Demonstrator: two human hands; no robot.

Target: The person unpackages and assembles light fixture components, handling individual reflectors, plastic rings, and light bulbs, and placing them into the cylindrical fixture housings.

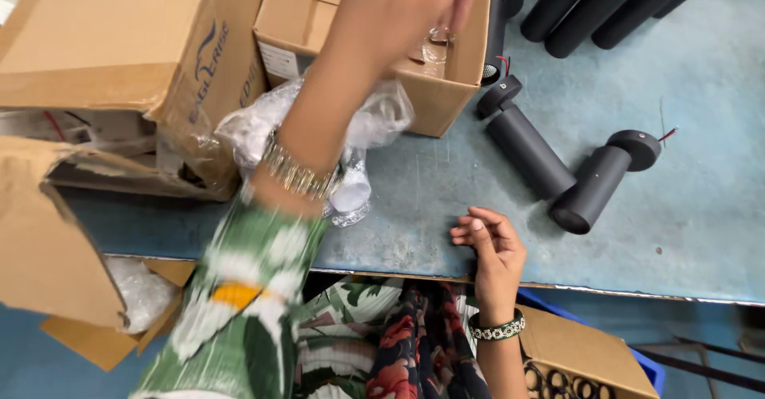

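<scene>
Left hand point(414, 1): reached far into the open cardboard box point(446, 88), blurred; its grip could not be told.
Right hand point(490, 244): rested on the surface point(677, 232), fingers loosely curled, holding nothing.
Box: brown, flaps up.

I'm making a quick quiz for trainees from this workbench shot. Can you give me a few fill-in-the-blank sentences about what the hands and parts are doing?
1. The left hand reaches into an open ____ box.
2. The right hand rests on the ____ tabletop, holding nothing.
3. The cylindrical lamp housings lying on the table are ____ in colour.
4. Clear ____ bags lie beside the box.

Missing words: cardboard; blue; black; plastic
</scene>
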